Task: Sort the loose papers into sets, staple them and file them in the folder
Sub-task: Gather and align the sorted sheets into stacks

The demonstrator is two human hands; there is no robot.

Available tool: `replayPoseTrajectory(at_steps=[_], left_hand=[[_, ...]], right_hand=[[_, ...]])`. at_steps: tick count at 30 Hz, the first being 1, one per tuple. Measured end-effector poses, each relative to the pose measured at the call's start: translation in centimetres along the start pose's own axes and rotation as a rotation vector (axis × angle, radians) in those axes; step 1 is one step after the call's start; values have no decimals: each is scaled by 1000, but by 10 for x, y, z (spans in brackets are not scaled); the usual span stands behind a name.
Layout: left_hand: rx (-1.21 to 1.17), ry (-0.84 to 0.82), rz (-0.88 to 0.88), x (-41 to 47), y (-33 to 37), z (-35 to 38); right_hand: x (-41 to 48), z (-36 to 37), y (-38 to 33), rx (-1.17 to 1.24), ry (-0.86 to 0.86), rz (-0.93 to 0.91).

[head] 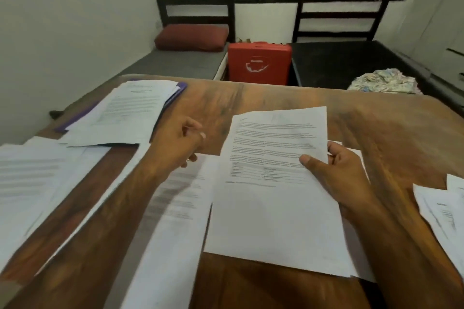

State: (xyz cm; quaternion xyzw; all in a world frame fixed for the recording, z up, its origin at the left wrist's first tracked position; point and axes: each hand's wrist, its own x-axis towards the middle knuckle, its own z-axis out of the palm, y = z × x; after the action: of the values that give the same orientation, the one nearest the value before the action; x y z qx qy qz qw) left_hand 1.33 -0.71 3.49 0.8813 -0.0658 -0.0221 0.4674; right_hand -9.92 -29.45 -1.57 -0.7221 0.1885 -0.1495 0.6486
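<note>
Sheet in hand: a printed sheet (273, 183) was held tilted over the near middle of the table (276, 98), with text and a small grid in its upper half and the lower half blank. A second paper edge showed under its lower right corner; whether that was held with it could not be told.
Right hand: the right hand (336, 173) pinched the sheet at its right edge, thumb on the printed face and fingers behind.
Left hand: the left hand (180, 143) hung just left of the sheet's top corner, apart from it, fingers loosely curled and holding nothing.
Folder: the purple folder (181, 90) lay at the far left of the table under a stack of sheets (120, 115).
Other papers: a blurred spread (32, 178) lay at the near left, one sheet (175, 208) under the left forearm, and a few sheets (437, 208) at the right edge.
Step, as judged: sorting was under way and nothing looked stapled yet.
Doing it well: the heading should be read first and matched to the right pile. The sheet should then go down square on that pile, with the free hand steadying it so the corners line up for the staple. Piles should be kept apart.
Stapler: none was in view.
Beyond the table: two beds (180, 63) stood with a red case (259, 63) between them.
</note>
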Motion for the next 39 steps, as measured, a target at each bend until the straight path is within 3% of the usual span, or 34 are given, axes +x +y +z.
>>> replayPoseTrajectory(at_steps=[3,6,8,11,18,25,32,39], left_hand=[[395,90,-128,-16,-29,-52],[823,-27,-324,-42,-60,-87],[899,-102,-447,-63,-78,-93],[904,-148,-455,-91,-80,-82],[852,-51,-379,-93,-84,-74],[594,28,-347,-86,-92,-78],[-49,49,-380,-93,-105,-114],[-231,248,-442,-105,-134,-194]], right_hand=[[-6,9,-8,-61,-66,-23],[-15,20,-8,-132,-113,-25],[-22,29,-7,-154,-132,-11],[-29,40,-5,-183,-142,-9],[-49,73,5,-253,-149,-54],[-57,75,10,-304,-160,-57],[-54,56,4,-326,-106,-47],[-52,80,-1,-302,-40,-19]])
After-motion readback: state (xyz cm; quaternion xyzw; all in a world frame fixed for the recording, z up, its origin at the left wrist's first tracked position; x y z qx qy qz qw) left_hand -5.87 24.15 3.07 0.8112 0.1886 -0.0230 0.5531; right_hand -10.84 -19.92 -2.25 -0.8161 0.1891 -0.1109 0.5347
